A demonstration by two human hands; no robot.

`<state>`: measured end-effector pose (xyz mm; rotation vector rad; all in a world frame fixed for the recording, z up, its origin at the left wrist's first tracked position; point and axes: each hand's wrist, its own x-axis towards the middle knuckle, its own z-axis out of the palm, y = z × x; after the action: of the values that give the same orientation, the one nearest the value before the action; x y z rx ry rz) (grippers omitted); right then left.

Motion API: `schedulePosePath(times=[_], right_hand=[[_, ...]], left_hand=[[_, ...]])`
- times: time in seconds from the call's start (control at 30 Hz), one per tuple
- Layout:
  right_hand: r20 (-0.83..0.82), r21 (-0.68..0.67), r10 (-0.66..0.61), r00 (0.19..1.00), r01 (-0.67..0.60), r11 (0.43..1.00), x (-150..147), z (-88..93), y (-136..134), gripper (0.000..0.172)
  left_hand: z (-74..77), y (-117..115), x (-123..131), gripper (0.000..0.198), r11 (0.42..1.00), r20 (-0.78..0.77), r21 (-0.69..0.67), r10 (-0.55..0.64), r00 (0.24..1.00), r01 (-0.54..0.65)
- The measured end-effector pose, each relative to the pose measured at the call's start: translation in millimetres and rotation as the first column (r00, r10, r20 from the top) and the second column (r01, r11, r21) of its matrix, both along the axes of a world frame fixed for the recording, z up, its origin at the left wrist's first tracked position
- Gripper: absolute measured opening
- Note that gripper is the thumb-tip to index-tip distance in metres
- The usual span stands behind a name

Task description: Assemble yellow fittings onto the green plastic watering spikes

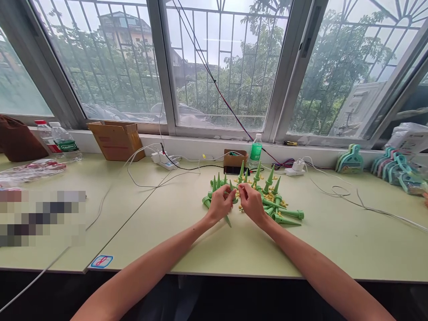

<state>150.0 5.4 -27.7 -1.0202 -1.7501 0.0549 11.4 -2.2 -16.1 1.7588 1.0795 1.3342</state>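
Note:
A pile of green cone-shaped plastic spikes (267,189) lies on the pale green table (187,249), some upright and some on their sides, with small yellow pieces (269,196) scattered among them. My left hand (219,204) is closed around one green spike, whose tip sticks out below the hand. My right hand (250,203) is close beside it, fingers pinched on a small piece I cannot make out. Both hands meet at the front of the pile.
Behind the pile stand a small brown box (235,158) and a green-labelled bottle (256,151). White power strips (163,159) and cables cross the table. A cardboard box (116,140) and water bottles (63,141) stand at the left; teal clips (349,159) at the right.

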Motion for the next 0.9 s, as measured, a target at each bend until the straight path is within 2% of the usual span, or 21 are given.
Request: schedulePosePath(times=[0.13,0.57,0.9], right_hand=[[-0.009,0.01,0.0,1.0,0.0,1.0,-0.3,1.6,-0.5,0.023],[-0.037,-0.031,0.032,0.999,-0.033,0.999,0.3,3.2,-1.1,0.021],[-0.041,-0.091,0.052,0.998,-0.055,0.994,1.1,0.2,0.9,0.022]], left_hand=[[1.2,-0.3,-0.9,0.036,0.999,-0.012,0.011,0.043,0.999,-0.043],[-1.9,0.7,-0.7,0.037,0.999,0.028,-0.028,0.023,0.999,-0.022],[-3.8,2.4,0.1,0.037,1.0,0.053,-0.009,0.002,0.999,-0.001]])
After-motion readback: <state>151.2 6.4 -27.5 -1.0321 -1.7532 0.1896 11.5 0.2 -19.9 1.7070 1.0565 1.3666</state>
